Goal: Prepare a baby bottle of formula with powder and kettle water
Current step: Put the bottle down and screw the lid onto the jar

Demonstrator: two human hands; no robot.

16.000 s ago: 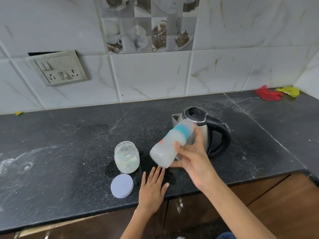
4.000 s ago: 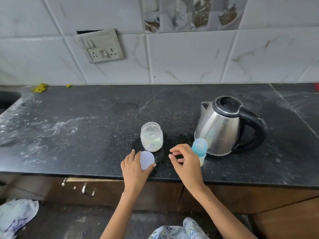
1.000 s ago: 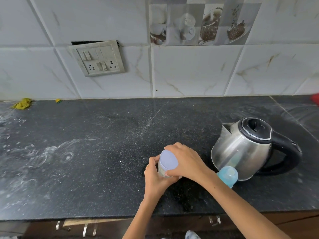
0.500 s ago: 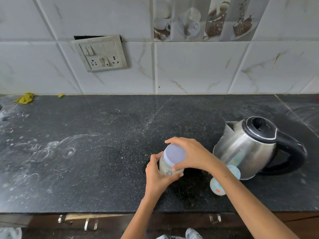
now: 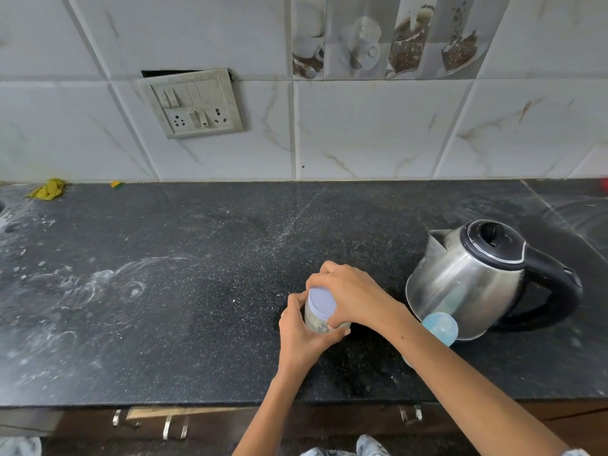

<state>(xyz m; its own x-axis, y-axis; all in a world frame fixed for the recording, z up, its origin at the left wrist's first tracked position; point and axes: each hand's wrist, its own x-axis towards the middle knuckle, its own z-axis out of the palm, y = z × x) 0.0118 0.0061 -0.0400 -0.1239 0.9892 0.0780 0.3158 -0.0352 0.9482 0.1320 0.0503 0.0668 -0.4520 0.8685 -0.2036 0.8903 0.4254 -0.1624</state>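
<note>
Left hand: grips jar body.
Right hand: clasps lid on jar.
Bottle: beside kettle.

Lilac lid; speckled black counter

One head camera, looking forward and down over the worktop to the wall, close above both hands at the near edge.

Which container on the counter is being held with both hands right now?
The powder jar, gripped by both hands; the kettle and baby bottle stand untouched.
</note>
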